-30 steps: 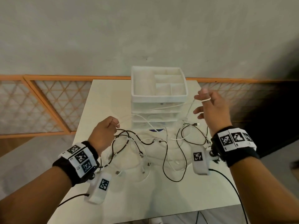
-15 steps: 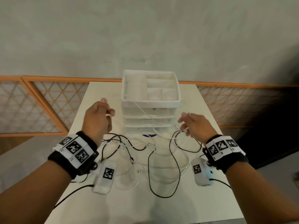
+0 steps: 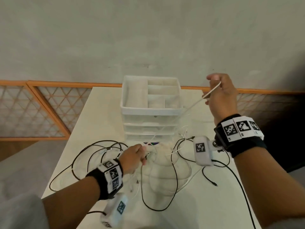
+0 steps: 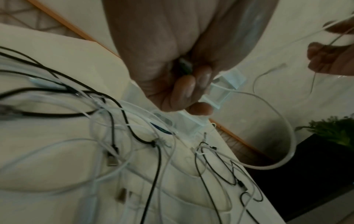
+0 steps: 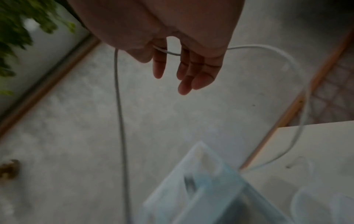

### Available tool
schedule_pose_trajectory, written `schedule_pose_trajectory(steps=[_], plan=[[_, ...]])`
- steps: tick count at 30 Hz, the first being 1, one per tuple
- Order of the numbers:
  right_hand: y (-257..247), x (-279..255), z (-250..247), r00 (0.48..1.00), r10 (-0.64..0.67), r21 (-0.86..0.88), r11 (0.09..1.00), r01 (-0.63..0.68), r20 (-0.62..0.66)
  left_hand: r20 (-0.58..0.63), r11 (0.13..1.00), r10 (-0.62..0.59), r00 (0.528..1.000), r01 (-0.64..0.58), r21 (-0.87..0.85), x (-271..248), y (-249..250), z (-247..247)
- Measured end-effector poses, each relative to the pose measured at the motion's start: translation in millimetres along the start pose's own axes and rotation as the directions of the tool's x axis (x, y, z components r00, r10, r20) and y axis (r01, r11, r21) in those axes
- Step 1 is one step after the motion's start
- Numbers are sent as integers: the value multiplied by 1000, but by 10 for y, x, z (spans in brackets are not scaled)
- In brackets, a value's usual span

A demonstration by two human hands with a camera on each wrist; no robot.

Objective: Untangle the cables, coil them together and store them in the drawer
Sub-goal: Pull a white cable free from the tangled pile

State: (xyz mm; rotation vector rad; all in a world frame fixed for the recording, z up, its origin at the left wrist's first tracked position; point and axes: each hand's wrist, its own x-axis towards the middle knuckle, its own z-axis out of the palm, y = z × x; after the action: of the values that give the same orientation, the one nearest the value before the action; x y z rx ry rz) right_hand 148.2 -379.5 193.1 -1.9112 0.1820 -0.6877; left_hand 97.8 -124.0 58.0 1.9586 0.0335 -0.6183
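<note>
Holding a white cable (image 3: pixel 212 90) up, our right hand (image 3: pixel 221 95) hangs to the right of the drawer unit (image 3: pixel 151 111), the strand caught between its fingers. Our left hand (image 3: pixel 133 158) is curled tight round a cable plug just in front of the unit, over the tangled black cables (image 3: pixel 173 179) on the bench (image 3: pixel 99 116).
</note>
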Motion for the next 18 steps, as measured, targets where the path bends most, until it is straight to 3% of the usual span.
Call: schedule_pose_trajectory(steps=[4, 6, 8, 10, 12, 14, 16, 18], plan=[[224, 88, 123, 979, 78, -8, 997, -78, 188, -132, 998, -36, 991, 29, -57, -32, 8, -209], [203, 164, 161, 968, 99, 95, 988, -124, 231, -190, 999, -17, 982, 8, -47, -20, 19, -314], [172, 244, 164, 952, 153, 273, 935, -226, 265, -215, 987, -39, 976, 4, -162, -22, 67, -396], [193, 264, 138, 939, 180, 345, 896, -279, 293, -247, 957, -41, 968, -33, -288, -67, 183, -486], [346, 213, 94, 926, 192, 227, 935, -274, 326, -324, 944, 19, 946, -123, -305, -116, 314, -597], [598, 120, 31, 875, 257, -84, 966, -244, 411, -402, 943, 103, 910, -218, -253, -186, 428, -713], [735, -38, -33, 791, 392, -446, 879, -170, 470, -421, 934, 175, 890, -286, -215, -259, 520, -801], [670, -212, -24, 799, 386, -508, 853, -119, 462, -367, 922, 236, 900, -327, -208, -343, 636, -813]])
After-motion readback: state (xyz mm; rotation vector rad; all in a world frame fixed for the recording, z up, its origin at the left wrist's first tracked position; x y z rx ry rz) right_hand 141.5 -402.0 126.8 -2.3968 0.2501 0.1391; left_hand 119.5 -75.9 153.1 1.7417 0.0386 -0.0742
